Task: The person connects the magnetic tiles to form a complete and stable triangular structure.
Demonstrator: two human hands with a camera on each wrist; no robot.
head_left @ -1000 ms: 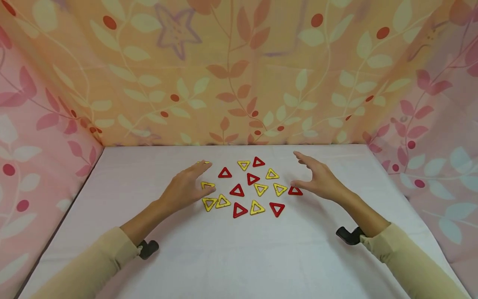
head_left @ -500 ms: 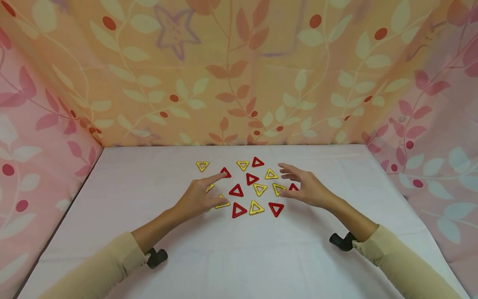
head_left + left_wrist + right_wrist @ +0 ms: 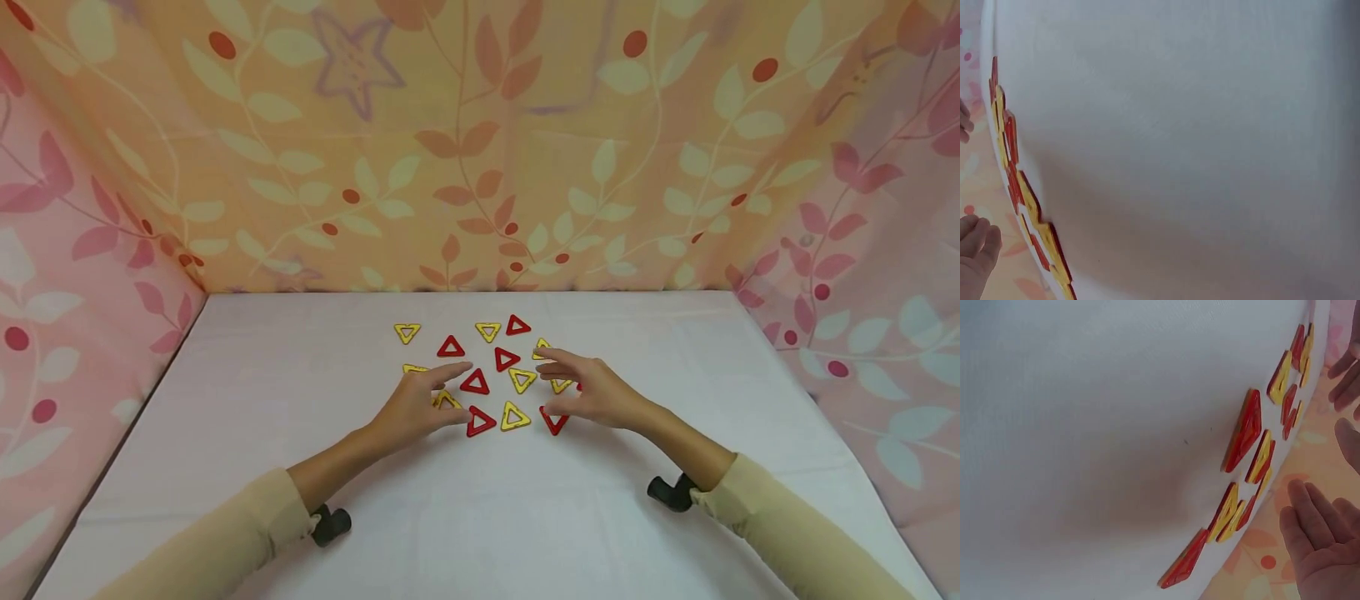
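Several flat triangles with hollow centres, some red and some yellow, lie spread over the white table. My left hand (image 3: 415,407) hovers above their left side, fingers extended, thumb apart, with a yellow triangle (image 3: 447,401) partly hidden behind it. Close to its thumb tip lies a red triangle (image 3: 480,422). Over the right side my right hand (image 3: 600,394) is held with fingers stretched towards the left, covering part of another red triangle (image 3: 555,422). Between the hands a yellow triangle (image 3: 515,417) shows fully. Neither hand holds anything. In the right wrist view the fingers (image 3: 1316,519) are straight, above the table.
The white tablecloth (image 3: 487,517) covers the table. Patterned fabric (image 3: 465,167) with leaves and berries hangs behind and on both sides. A black device (image 3: 330,527) is strapped at the left wrist, and a similar black device (image 3: 670,493) at the right.
Both hands have moved inward and nearer to the person, closing the distance between them. The triangles lie where they were; those at the upper left have come into sight.
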